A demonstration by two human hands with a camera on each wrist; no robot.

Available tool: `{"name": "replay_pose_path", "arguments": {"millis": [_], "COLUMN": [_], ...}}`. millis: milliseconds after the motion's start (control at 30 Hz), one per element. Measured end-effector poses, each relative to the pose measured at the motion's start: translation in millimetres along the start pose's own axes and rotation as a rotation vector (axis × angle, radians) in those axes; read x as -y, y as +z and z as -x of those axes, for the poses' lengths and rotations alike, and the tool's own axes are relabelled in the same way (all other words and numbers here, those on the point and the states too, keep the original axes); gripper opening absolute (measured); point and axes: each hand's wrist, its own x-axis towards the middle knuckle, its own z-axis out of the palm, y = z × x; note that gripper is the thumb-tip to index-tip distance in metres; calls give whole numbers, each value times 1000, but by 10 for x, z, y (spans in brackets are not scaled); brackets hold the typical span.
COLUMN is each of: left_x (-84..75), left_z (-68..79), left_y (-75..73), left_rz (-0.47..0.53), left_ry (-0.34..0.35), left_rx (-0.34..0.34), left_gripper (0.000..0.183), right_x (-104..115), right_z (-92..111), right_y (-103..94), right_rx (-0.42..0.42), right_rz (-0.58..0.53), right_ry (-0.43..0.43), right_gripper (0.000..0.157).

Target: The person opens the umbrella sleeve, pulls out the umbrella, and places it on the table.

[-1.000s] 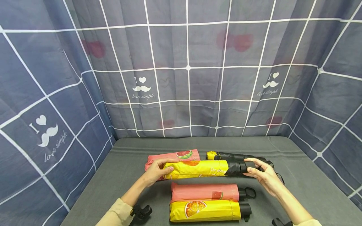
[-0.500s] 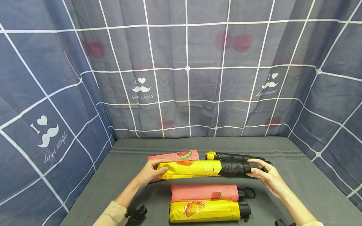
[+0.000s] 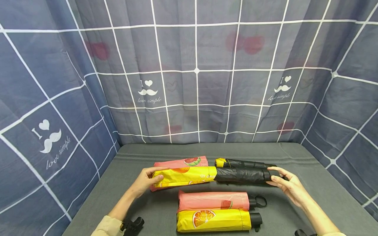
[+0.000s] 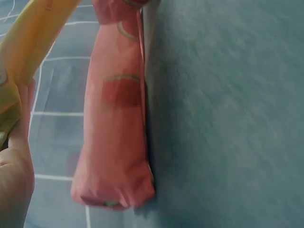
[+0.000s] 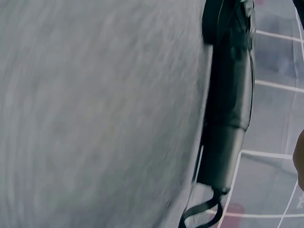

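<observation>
My left hand (image 3: 143,182) grips the left end of a yellow umbrella sleeve (image 3: 183,177) printed with orange slices. Out of its right end runs a folded black umbrella (image 3: 242,174), a long part of it bare and the rest hidden inside. The fingers and thumb of my right hand (image 3: 290,186) pinch the black handle end. Behind the sleeve lies a pink watermelon-print sleeve (image 3: 177,163), seen large in the left wrist view. To its right is a black folded umbrella with a yellow tip (image 3: 220,162); the right wrist view shows a black umbrella with a strap loop (image 5: 225,95).
Nearer to me, a pink-sleeved umbrella (image 3: 203,200) lies right against a yellow-sleeved umbrella (image 3: 218,221), handles to the right. All of them are on a grey cloth-covered table (image 3: 118,203). A blue checked curtain (image 3: 177,82) encloses the back and both sides.
My left hand has moved left with the yellow sleeve, and my right hand has moved right with the handle. Much more of the black umbrella now shows outside the sleeve.
</observation>
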Motion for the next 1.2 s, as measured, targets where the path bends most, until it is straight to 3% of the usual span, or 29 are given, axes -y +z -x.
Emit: {"name": "replay_pose_path", "arguments": {"millis": [133, 267, 467, 633, 833, 1200], "left_x": [-6, 11, 95, 151, 201, 262], "left_z": [69, 122, 166, 195, 195, 190], "left_y": [-51, -83, -110, -110, -69, -23], "left_rz": [14, -1, -21, -28, 6, -57], "left_ry": [5, -32, -69, -78, -89, -95], "left_rx": [-5, -33, -50, -37, 16, 18], "left_gripper": [32, 33, 34, 35, 38, 38], "right_x": [-5, 6, -2, -30, -78, -140], "right_z": [38, 90, 150, 220, 255, 275], "right_y": [-103, -222, -411, -529, -584, -624], "right_rx": [-24, -5, 102, 146, 154, 156], "right_rz": [15, 32, -15, -28, -22, 42], "right_ry": [25, 23, -8, 29, 35, 63], "right_gripper": [35, 34, 38, 41, 39, 38]}}
